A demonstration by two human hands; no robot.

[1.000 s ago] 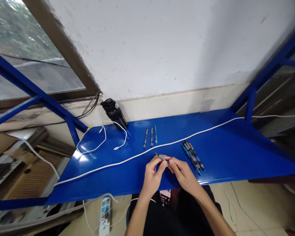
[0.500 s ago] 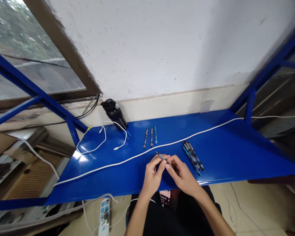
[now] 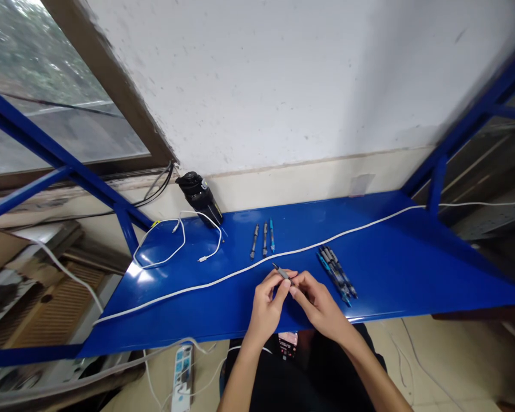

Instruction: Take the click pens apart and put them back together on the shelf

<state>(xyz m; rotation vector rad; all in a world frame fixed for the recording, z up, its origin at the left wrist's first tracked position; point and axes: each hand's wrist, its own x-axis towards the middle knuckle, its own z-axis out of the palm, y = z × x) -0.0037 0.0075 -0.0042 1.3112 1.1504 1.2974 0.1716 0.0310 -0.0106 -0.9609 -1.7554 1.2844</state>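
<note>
A thin grey pen (image 3: 282, 274) is pinched between my left hand (image 3: 266, 306) and my right hand (image 3: 320, 303), its tip pointing up and left over the blue metal table (image 3: 175, 309). Both hands' fingertips touch it. Beyond my hands, two grey pens (image 3: 254, 241) (image 3: 265, 239) and a blue pen (image 3: 272, 236) lie side by side. To the right of my hands lies a bundle of several dark pens with blue trim (image 3: 337, 275). A long white cable (image 3: 223, 280) runs across the table just behind my hands.
A black bottle (image 3: 199, 198) lies against the wall, next to a looped white charging cable (image 3: 163, 243). Blue metal frame bars (image 3: 438, 183) rise at both table ends. A white power strip (image 3: 182, 372) sits on the floor below, and a window (image 3: 60, 97) is at left.
My fingers have shifted slightly on the grey pen, and a little more of its length shows. The pens and cables on the table have not moved.
</note>
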